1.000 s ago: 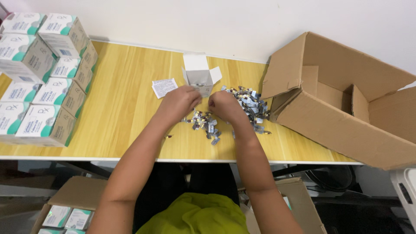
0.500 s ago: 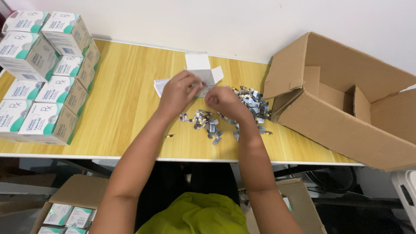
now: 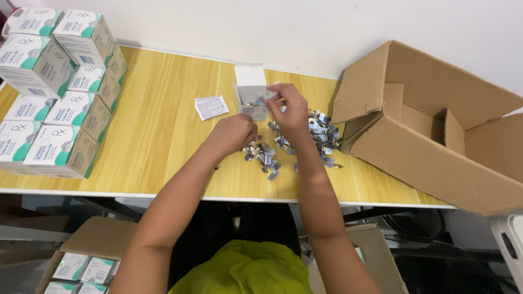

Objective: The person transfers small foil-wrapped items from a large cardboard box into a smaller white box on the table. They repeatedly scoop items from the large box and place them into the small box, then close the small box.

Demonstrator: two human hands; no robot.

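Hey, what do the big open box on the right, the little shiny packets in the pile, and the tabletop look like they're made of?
Big open box: brown corrugated cardboard, matt, with creased flaps. Shiny packets: probably foil or metallised film, since they glint silver; too small to be sure. Tabletop: light wood or a wood-look laminate, smooth, with visible grain lines and a white edge; which one I cannot tell.

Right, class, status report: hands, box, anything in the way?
Right hand at small open white box. Left hand by packet pile. Leaflet lies clear.
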